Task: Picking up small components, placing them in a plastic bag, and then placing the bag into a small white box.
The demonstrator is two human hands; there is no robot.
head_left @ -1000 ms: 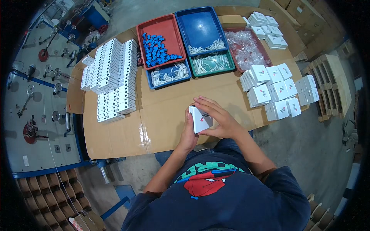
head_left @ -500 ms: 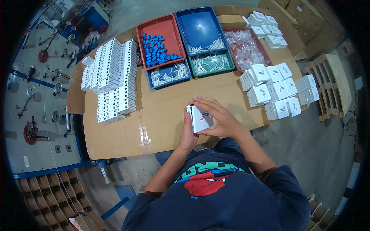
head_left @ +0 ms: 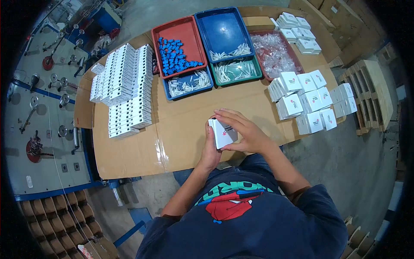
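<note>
Between both hands, close in front of my body, I hold a small white box [head_left: 224, 135] with a red mark and dark print on its top face. My left hand [head_left: 210, 152] grips its left side, the thumb lying along the edge. My right hand [head_left: 246, 134] reaches over it, fingers across the far end and thumb at the near edge. The fingers cover part of the box. To the right, stacks of similar white boxes [head_left: 314, 100] stand at the table's edge. Rows of stacked white boxes with dark square openings [head_left: 129, 86] stand on the left.
On the cardboard-covered table [head_left: 181, 129] sit a red tray [head_left: 183, 31] of blue pieces, a blue tray [head_left: 224, 30], a smaller blue tray [head_left: 177, 96] and a green tray [head_left: 260, 69] with white sticks. A red tray [head_left: 297, 56] holds clear plastic bags. More white boxes [head_left: 297, 32] lie behind.
The dark gap along the left side of the held box no longer shows; that side now looks white and closed. My hands have barely moved.
</note>
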